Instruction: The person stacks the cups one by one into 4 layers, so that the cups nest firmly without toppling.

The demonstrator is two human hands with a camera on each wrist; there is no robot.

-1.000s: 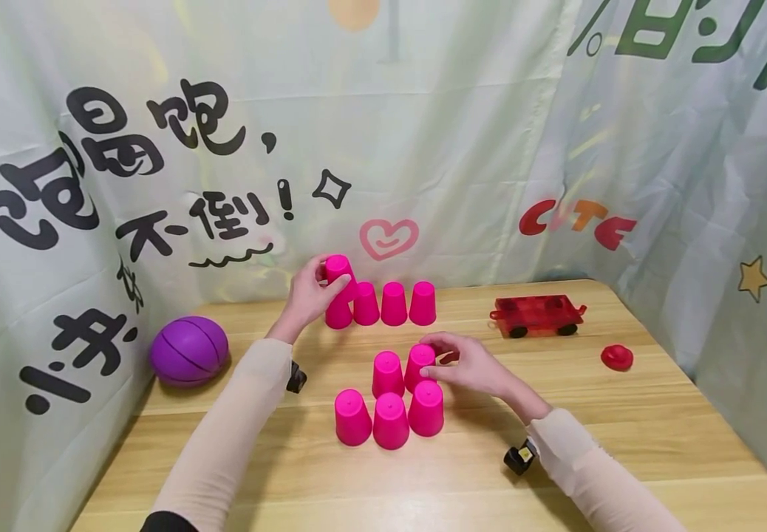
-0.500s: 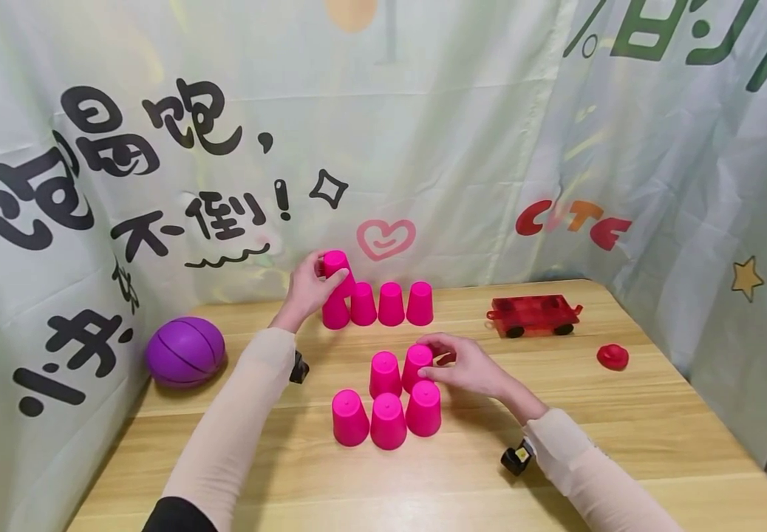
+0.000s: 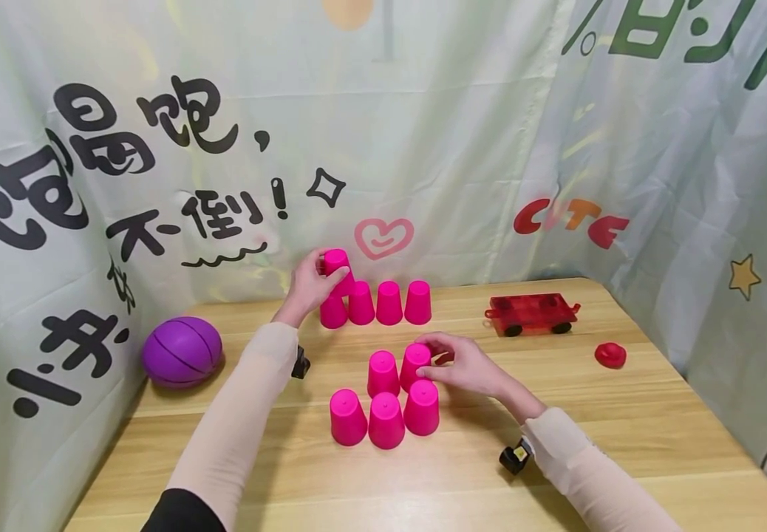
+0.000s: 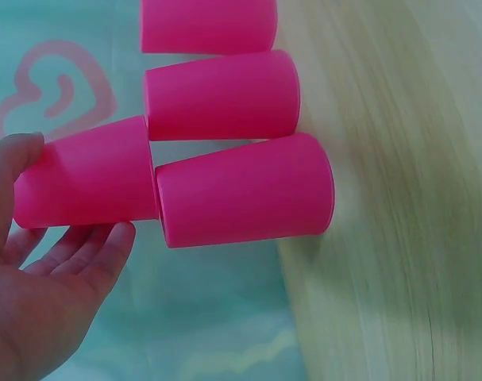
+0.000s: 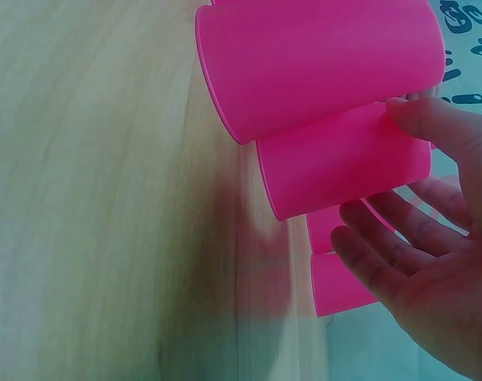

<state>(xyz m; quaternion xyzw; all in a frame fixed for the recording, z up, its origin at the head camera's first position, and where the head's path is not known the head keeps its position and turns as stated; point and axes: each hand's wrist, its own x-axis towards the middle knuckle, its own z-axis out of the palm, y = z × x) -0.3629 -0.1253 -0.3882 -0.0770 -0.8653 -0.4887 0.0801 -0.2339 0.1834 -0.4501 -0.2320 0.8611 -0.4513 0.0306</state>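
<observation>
Bare table (image 3: 623, 443) open along the near edge and right of the near cup cluster (image 3: 386, 403), a clear lane between that cluster and the far cup row (image 3: 377, 303), purple ball (image 3: 182, 352) blocking the left, red toy car (image 3: 531, 315) and red knob (image 3: 610, 355) on the right, cloth backdrop (image 3: 463, 148) closing behind.

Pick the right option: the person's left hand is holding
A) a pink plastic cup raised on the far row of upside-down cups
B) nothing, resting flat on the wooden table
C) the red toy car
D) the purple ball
A: the left hand grips a pink plastic cup sitting above the far row of cups, while the purple ball and red toy car lie untouched.
</observation>
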